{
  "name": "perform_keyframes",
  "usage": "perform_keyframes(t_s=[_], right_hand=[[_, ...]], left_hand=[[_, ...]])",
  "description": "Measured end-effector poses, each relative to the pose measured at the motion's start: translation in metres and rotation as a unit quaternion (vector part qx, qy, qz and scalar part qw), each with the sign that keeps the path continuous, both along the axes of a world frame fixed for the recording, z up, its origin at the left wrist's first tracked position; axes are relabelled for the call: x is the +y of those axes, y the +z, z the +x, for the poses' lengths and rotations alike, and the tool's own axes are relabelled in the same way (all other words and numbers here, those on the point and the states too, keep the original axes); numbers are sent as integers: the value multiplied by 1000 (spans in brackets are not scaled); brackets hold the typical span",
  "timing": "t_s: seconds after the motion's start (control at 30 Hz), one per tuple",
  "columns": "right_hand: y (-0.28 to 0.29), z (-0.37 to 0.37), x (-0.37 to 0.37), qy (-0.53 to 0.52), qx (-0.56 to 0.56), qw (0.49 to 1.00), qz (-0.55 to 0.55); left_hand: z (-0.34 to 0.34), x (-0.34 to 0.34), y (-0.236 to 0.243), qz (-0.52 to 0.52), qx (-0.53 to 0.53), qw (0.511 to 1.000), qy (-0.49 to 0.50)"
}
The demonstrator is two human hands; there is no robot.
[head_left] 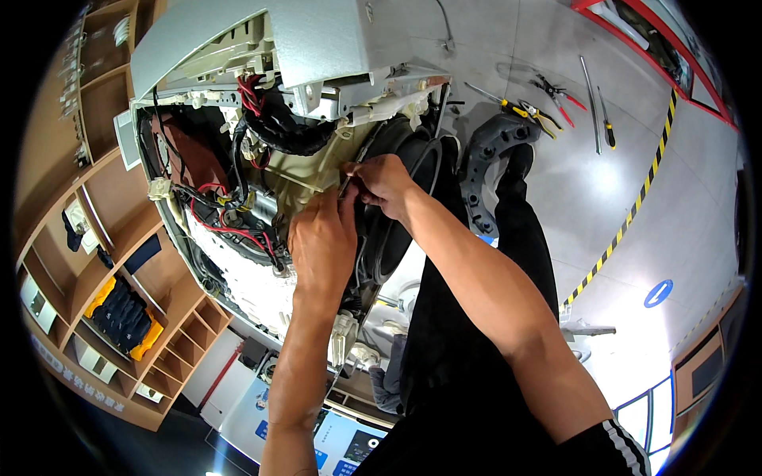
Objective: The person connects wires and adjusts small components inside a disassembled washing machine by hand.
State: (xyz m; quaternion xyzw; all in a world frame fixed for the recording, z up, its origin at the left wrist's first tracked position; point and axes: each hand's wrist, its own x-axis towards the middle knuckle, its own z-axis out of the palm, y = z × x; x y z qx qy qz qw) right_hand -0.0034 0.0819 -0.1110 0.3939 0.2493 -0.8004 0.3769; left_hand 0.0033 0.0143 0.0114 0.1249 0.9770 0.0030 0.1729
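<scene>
In front of me stands an opened washing machine with a silver-grey panel [317,40] and a cream-coloured tub [317,163]. A black rubber door gasket [429,163] lines its round opening. My right hand [385,184] is closed in a pinch at the gasket's rim, beside the tub's edge. Close against it, my left hand [321,238] has its fingers bent around the same rim. Whatever the fingertips grip is hidden between the two hands. Black-wrapped cables [290,135] and red wires [238,230] run over the machine's inner parts, left of my hands.
On the grey tiled floor lie a dark curved block [479,170], yellow-handled pliers [540,119], red-handled pliers [559,99], a long metal rod [590,103] and a screwdriver [608,131]. Wooden shelves [87,289] line the left. Yellow-black tape [635,206] crosses the floor at right.
</scene>
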Motion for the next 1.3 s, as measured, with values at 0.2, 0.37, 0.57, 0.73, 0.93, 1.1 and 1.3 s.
perform_keyframes(t_s=[0.2,0.37,0.57,0.73,0.93,1.1,1.3], right_hand=[[-3,7,-1,-80,-8,993,-88],[-4,9,0,-104,-20,989,-107],[0,7,0,-90,-22,992,-84],[7,2,11,65,63,991,102],[-7,2,8,72,106,981,144],[-8,3,3,-34,16,999,13],[-8,10,3,-132,-3,985,-112]], left_hand=[[-1,-4,-7,46,-36,997,52],[-4,-1,-4,58,-119,983,127],[-4,-4,-7,83,-126,981,120],[3,-13,-19,-9,-3,997,-77],[7,-16,-17,15,-24,997,-76],[16,-1,-2,65,48,996,30],[11,0,1,51,26,996,72]])
